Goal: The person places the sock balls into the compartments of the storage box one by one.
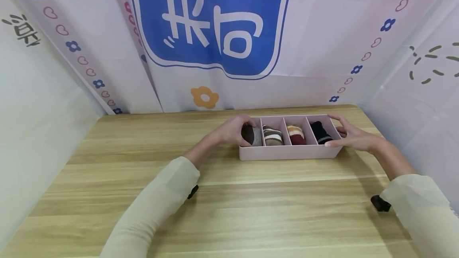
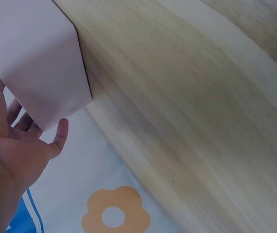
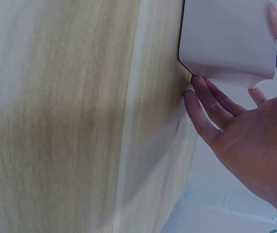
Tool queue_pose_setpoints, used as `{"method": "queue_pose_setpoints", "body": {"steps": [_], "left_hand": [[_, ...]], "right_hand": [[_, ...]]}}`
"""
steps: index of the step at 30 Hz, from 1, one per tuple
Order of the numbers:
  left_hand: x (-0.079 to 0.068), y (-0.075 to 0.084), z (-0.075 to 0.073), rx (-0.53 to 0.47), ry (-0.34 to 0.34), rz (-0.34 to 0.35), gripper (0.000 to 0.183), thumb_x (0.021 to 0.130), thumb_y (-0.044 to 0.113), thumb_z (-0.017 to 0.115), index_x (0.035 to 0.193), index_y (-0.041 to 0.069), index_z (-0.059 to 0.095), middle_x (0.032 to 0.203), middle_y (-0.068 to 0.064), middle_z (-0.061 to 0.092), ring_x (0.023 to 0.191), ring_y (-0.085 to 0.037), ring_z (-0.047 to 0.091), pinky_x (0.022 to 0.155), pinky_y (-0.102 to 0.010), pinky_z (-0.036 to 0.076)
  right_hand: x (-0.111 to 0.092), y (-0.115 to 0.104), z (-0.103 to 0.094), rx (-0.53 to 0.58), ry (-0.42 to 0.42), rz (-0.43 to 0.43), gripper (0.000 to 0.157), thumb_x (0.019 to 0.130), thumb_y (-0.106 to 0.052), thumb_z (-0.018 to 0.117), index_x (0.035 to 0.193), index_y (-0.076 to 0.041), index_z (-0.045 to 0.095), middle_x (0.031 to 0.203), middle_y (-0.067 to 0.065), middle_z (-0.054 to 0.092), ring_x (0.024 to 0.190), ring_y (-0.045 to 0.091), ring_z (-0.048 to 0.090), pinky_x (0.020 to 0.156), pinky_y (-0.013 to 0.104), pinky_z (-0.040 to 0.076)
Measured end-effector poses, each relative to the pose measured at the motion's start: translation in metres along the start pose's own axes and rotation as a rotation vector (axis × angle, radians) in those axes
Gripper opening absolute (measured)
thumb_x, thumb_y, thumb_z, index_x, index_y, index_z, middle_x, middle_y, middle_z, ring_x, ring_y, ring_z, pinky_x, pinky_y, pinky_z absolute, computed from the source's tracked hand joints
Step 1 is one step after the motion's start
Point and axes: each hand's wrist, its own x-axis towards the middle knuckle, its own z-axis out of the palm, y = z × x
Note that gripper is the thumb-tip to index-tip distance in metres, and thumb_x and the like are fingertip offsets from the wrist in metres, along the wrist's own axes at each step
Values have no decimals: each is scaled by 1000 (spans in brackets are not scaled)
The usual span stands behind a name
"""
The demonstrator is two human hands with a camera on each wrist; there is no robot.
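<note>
A long pink divided box (image 1: 287, 153) stands toward the back of the table, each compartment holding a rolled sock. From left to right lie a dark brown and grey sock (image 1: 252, 135), a striped grey, brown and white sock (image 1: 272, 135), a yellow, cream and maroon sock (image 1: 296, 135), and a black sock (image 1: 320, 132). My left hand (image 1: 233, 129) grips the box's left end, thumb at the front rim. At the opposite end, my right hand (image 1: 356, 139) holds the box, its thumb on the front rim. In the right wrist view, fingertips (image 3: 199, 82) reach the box's lower edge.
The wooden table (image 1: 229, 210) stretches in front of the box. Behind it hangs a printed cloth (image 1: 312, 51), with further white cloth walls at left and right. Small black devices (image 1: 380, 203) sit at both sleeves.
</note>
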Motion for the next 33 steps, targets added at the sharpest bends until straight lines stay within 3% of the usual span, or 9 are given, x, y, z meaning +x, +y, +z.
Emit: {"method": "queue_pose_setpoints", "body": {"steps": [6, 11, 14, 21, 28, 31, 33], "left_hand": [[-1, -2, 0, 14, 2, 1, 59, 73, 10, 91, 124, -3, 65, 124, -14, 68, 113, -25, 61, 101, -33, 49], [-8, -1, -3, -134, 2, -1, 61, 76, 6, 91, 130, -6, 62, 128, -17, 66, 119, -27, 61, 107, -35, 47], [-18, -1, -8, -163, 38, 2, 61, 80, 11, 90, 132, -6, 62, 130, -18, 65, 123, -31, 59, 110, -42, 45], [-57, -5, -30, -94, 209, -20, 49, 89, 18, 81, 131, -1, 65, 136, -16, 64, 133, -34, 54, 115, -50, 39], [-104, -22, -51, -52, 271, -64, 45, 92, 16, 79, 129, -3, 65, 135, -19, 64, 132, -39, 54, 114, -55, 40], [-120, -31, -55, -36, 273, -70, 44, 92, 13, 78, 129, -7, 64, 133, -23, 64, 129, -42, 55, 112, -57, 41], [-129, -35, -56, -22, 270, -84, 43, 92, 12, 77, 128, -7, 64, 133, -24, 64, 129, -43, 55, 112, -58, 41]], "right_hand": [[3, -1, 0, 4, -6, -5, 106, 92, -19, 75, 163, -12, -4, 159, 46, 9, 145, 66, 13, 112, 76, 22], [5, -1, 1, 0, -12, -2, 107, 93, -20, 76, 164, -12, -4, 160, 46, 8, 145, 66, 12, 112, 77, 22], [6, -1, 0, -10, -14, -1, 107, 92, -20, 76, 164, -12, -4, 159, 47, 9, 145, 67, 13, 112, 77, 22], [5, -1, -3, -26, -14, -8, 105, 93, -19, 75, 163, -10, -3, 158, 48, 11, 143, 68, 16, 112, 76, 24], [2, 0, -5, -85, -14, -43, 101, 96, -20, 72, 164, -7, -1, 155, 48, 20, 140, 66, 27, 110, 72, 33], [0, -1, -7, -132, 32, -80, 93, 100, -21, 66, 165, -4, 2, 153, 46, 29, 138, 63, 36, 105, 64, 42], [0, -2, -8, -163, 104, -138, 79, 104, -19, 60, 163, 2, 13, 149, 43, 37, 134, 60, 43, 102, 47, 48]]}}
